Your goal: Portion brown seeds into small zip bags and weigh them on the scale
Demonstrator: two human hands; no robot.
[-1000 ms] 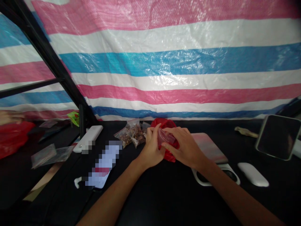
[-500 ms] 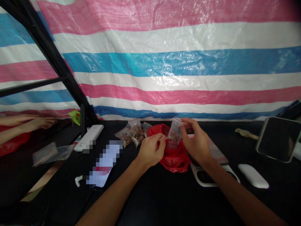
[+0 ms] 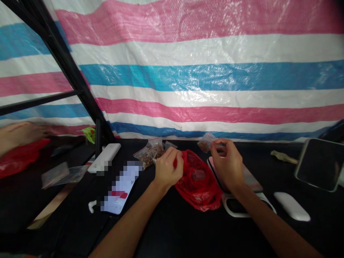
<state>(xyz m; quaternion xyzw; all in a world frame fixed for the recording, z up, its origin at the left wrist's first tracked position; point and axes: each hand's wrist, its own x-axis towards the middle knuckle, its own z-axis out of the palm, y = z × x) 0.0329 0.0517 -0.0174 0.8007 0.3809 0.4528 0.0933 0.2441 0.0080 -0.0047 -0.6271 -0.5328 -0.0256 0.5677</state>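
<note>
My left hand (image 3: 168, 167) is closed on the left edge of a red plastic bag (image 3: 208, 195), which lies open on the black table. Inside the bag's mouth sits a small clear cup-like piece (image 3: 199, 175). Pinched in my right hand (image 3: 227, 161) is a small clear zip bag (image 3: 206, 142) with some brown bits at its bottom, above the table behind the red bag. Several filled zip bags (image 3: 149, 153) with brown dried bits lie beyond my left hand. Under my right hand is a white-framed kitchen scale (image 3: 236, 214) with a flat pinkish packet (image 3: 252, 179) on it.
A phone (image 3: 120, 193), a white earbud (image 3: 92, 206) and a white power bank (image 3: 106, 157) lie left. Right are a white mouse-like case (image 3: 291, 206) and a dark-screened device (image 3: 318, 165). At far left, another person's hand (image 3: 21, 134) is over another red bag (image 3: 21, 161).
My right hand has lifted the zip bag away from the red bag, up and back. The red bag's mouth now shows more. The other person's hand has shifted left.
</note>
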